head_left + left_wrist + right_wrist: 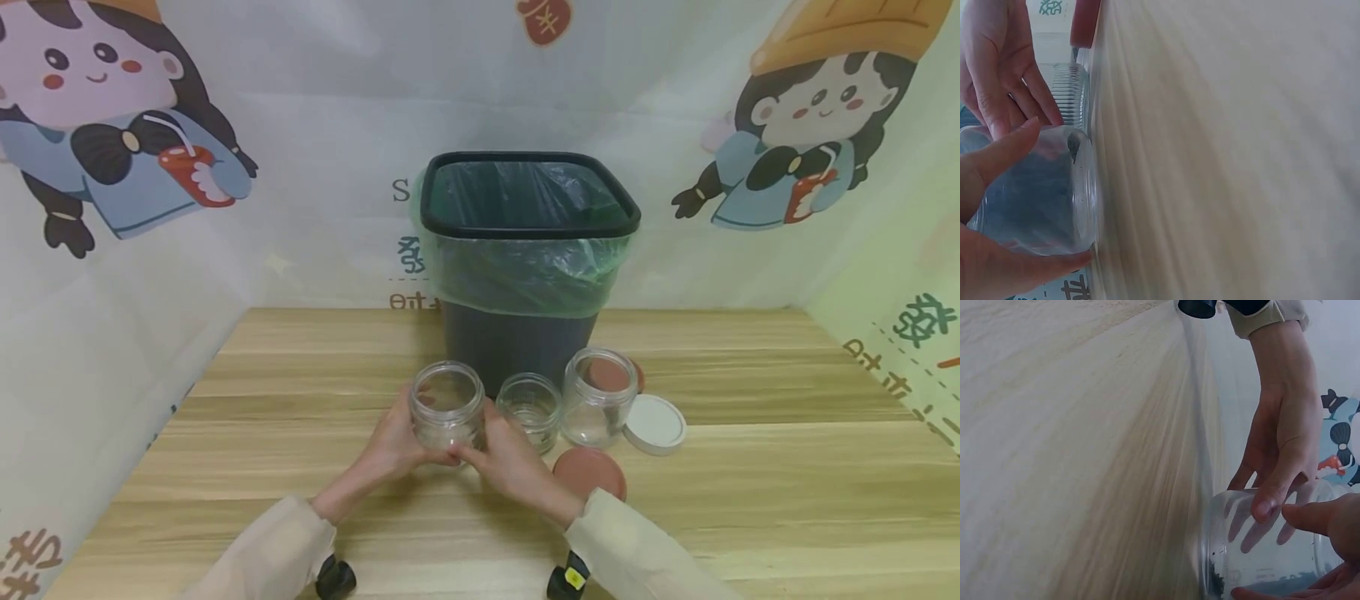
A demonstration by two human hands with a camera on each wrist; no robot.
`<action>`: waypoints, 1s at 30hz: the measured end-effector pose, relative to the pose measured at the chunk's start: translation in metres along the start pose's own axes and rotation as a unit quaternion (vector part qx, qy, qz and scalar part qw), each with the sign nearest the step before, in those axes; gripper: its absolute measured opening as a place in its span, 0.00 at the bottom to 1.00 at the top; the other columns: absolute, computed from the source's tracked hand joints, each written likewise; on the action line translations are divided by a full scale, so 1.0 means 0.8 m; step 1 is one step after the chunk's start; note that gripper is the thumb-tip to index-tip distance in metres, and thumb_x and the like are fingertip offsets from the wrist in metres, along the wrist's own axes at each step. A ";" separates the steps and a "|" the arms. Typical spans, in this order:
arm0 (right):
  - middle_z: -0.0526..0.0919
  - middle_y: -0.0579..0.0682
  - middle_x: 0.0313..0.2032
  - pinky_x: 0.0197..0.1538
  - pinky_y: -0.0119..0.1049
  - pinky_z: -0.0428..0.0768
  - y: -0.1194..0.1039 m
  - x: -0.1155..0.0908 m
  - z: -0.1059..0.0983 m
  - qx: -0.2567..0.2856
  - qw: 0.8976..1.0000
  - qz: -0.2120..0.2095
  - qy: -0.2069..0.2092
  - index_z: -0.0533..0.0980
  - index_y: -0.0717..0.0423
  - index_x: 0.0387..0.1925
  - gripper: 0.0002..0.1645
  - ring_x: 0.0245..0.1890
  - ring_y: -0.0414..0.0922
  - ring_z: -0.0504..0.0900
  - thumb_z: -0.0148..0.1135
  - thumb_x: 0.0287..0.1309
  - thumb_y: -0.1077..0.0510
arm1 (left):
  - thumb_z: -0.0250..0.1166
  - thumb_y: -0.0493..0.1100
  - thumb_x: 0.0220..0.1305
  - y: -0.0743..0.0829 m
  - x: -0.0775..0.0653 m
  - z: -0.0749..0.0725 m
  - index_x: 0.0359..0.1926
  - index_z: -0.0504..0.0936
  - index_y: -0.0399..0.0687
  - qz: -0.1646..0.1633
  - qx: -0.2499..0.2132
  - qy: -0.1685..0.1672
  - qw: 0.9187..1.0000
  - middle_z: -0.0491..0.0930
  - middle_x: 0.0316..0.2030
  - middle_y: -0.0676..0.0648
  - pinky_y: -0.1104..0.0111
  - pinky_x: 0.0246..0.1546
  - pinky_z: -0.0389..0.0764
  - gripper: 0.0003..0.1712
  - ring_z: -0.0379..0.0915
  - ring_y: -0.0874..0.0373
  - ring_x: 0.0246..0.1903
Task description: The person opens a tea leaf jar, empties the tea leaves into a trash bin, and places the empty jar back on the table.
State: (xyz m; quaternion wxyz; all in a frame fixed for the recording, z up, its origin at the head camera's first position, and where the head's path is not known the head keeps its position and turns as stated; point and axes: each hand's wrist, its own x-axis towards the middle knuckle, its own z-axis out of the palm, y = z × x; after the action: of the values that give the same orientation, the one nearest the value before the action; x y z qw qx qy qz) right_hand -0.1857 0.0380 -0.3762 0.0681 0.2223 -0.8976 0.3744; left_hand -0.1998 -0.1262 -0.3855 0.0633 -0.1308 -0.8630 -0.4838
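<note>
My left hand [392, 439] and right hand [513, 467] hold a clear, lidless jar [442, 427] between them, thumbs meeting at its front. The jar stands upright, its base close over the wooden table in both wrist views. Dark specks show near its base in the right wrist view. Just right of it is a shorter clear jar [531, 408] with ribbed sides, partly behind my right hand. Farther right stands a taller open jar [592, 417]. A white lid [655, 423] lies beside that one, and a reddish lid [590, 473] lies in front, near my right wrist.
A dark trash bin [517, 337] lined with a green translucent bag [525, 279] stands behind the jars. Another reddish lid [640, 377] is mostly hidden behind the taller jar. Printed cloth [322, 167] encloses the back and sides of the wooden table [750, 500].
</note>
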 end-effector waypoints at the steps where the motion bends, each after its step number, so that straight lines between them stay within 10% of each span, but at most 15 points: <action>1: 0.77 0.65 0.40 0.39 0.45 0.76 -0.001 -0.001 -0.001 -0.010 1.000 0.001 0.003 0.64 0.71 0.48 0.31 0.41 0.57 0.77 0.65 0.48 0.57 | 0.79 0.36 0.21 0.000 0.000 0.001 0.59 0.56 0.34 -0.001 0.000 0.001 1.000 0.70 0.50 0.33 0.51 0.53 0.66 0.59 0.66 0.40 0.51; 12: 0.79 0.67 0.33 0.25 0.37 0.76 -0.012 -0.012 -0.009 -0.060 0.998 -0.003 -0.011 0.59 0.74 0.53 0.33 0.29 0.52 0.80 0.61 0.52 0.59 | 0.78 0.37 0.24 0.003 0.006 0.008 0.60 0.56 0.34 -0.014 0.004 0.004 1.000 0.68 0.53 0.32 0.50 0.55 0.63 0.58 0.64 0.39 0.53; 30: 0.72 0.65 0.50 0.50 0.49 0.72 0.000 -0.037 -0.026 0.022 0.999 -0.023 -0.020 0.61 0.70 0.57 0.31 0.50 0.57 0.72 0.58 0.52 0.63 | 0.71 0.38 0.43 0.014 -0.005 -0.012 0.61 0.52 0.28 -0.071 -0.031 -0.048 0.996 0.62 0.56 0.28 0.51 0.54 0.64 0.49 0.60 0.35 0.55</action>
State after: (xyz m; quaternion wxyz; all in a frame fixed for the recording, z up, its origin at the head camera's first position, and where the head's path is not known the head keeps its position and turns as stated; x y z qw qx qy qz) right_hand -0.1601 0.0628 -0.3697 0.0535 0.2516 -0.8849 0.3882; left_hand -0.1933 -0.1298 -0.3723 -0.0169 -0.0942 -0.8567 -0.5069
